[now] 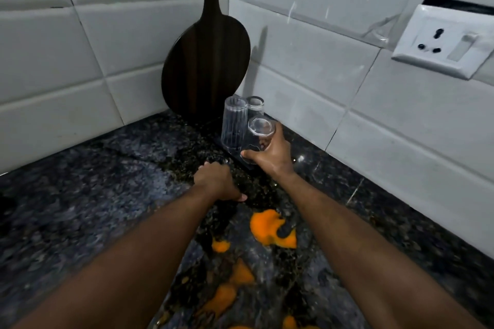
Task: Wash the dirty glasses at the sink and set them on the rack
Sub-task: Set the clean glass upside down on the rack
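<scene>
while the right hand (270, 152) wraps fingers and thumb round an upturned glass (260, 131), mouth down and tilted, low over the near end of the rack (236, 157), the step in hand looks to be the setting-down. the rack lies dark and flat on the counter (80, 195) in the tiled corner. a front glass (234, 123) stands at 10 o'clock of the held one, just beside it and perhaps touching, and a back glass (255, 107) at 12 o'clock. a board (205, 61) leans on the wall behind them at 11 o'clock.

to do it well, level the glass first so the whole rim lands together, not one edge. bring it down at 4 o'clock of the front glass with a gap, so nothing clinks or tips. keep the rim wholly on the rack, since the spot sits close to its near edge. let go only once it stands firm; wet glass may slip.

the left hand (216, 181) lies knuckles-up at 8 o'clock, fingers curled. something clear glints at its fingertips, but whether it holds anything i cannot tell.
</scene>
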